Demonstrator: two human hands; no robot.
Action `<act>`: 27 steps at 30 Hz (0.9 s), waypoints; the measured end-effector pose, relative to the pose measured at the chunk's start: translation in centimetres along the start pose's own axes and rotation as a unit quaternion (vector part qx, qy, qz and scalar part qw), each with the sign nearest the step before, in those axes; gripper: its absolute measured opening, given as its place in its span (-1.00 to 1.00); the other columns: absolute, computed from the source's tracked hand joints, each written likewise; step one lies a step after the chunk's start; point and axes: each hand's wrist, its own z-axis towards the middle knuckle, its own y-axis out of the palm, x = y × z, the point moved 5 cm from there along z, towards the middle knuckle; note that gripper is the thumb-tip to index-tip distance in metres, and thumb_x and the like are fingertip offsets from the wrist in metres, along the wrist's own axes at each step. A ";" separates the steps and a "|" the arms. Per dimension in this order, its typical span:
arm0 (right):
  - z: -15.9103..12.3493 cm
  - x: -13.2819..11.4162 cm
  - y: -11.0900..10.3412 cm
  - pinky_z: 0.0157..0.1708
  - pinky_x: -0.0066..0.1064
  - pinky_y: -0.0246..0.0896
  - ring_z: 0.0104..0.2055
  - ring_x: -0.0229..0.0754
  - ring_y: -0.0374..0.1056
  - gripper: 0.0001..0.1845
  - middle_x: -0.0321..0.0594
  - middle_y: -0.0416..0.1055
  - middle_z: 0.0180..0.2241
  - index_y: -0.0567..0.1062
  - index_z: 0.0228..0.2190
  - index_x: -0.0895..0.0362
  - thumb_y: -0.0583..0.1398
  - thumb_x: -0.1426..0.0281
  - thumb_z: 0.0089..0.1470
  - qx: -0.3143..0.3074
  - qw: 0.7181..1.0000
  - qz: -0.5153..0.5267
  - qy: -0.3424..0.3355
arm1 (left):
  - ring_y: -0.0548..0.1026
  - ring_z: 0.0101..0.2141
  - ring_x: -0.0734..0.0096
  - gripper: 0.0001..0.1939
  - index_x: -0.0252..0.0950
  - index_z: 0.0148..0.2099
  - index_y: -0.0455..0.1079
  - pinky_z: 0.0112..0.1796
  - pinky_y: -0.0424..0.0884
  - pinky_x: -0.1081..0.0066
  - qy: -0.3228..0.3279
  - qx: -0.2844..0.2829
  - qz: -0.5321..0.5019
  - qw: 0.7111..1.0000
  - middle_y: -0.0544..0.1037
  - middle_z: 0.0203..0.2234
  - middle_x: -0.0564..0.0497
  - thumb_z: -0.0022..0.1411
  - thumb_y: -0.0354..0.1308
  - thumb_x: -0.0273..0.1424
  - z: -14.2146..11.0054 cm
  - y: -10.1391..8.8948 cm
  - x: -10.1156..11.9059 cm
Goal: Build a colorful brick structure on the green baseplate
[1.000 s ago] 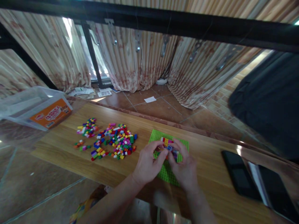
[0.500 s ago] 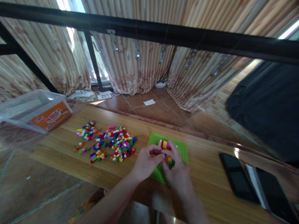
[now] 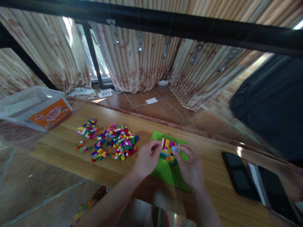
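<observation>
A small build of toy bricks [image 3: 167,148] in red, yellow, pink, green, orange and white is over the green studded baseplate [image 3: 172,176]; whether it is fixed to the plate or held just above it, I cannot tell. My left hand [image 3: 147,160] is closed, thumb and forefinger curled at the build's left edge. On the opposite side, my right hand [image 3: 192,165] pinches the right edge with thumb and forefinger, by the light blue bricks [image 3: 175,149]. Its fingers partly cover that end.
Loose bricks [image 3: 123,142] lie heaped on the wooden table [image 3: 201,151] to the left. A clear plastic bin [image 3: 35,107] with an orange label stands at the far left. Towards the right are a black phone [image 3: 240,175] and another dark flat device [image 3: 276,192].
My hands have moved apart to the two sides of the build, so its coloured top now shows. Before, the fingers met over it and covered much of it. The view has shifted slightly.
</observation>
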 end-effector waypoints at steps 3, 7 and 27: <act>0.5 0.7 0.0 -0.08 -0.16 0.24 -0.13 -0.08 0.34 -0.79 -0.16 0.44 -0.22 0.58 -0.34 0.06 0.25 0.20 0.02 0.008 0.999 -0.047 -0.002 | 0.49 -0.22 0.35 -0.79 -0.27 -0.14 0.46 -0.18 0.41 0.36 0.051 0.035 0.123 0.990 0.55 -0.23 -0.03 0.22 0.04 -0.49 0.0 -0.6 0.3; 0.7 0.4 0.6 -0.08 -0.17 0.24 -0.13 -0.09 0.33 -0.80 -0.17 0.42 -0.21 0.58 -0.34 0.06 0.24 0.22 0.02 -0.009 0.998 -0.058 -0.003 | 0.47 -0.12 0.32 -0.76 -0.26 -0.11 0.45 -0.05 0.40 0.30 0.084 0.019 0.161 0.983 0.52 -0.16 -0.05 0.20 0.06 -0.53 -0.2 -0.2 0.4; 0.5 0.9 1.2 0.04 -0.03 0.19 0.01 0.00 0.30 -0.66 -0.07 0.38 -0.05 0.58 -0.22 0.07 0.26 0.20 -0.04 0.021 0.998 -0.023 0.048 | 0.39 0.05 0.24 -0.67 -0.24 0.02 0.44 0.12 0.30 0.19 0.115 -0.030 0.213 0.970 0.42 0.02 -0.12 0.22 0.07 -0.49 -0.6 1.0 -0.3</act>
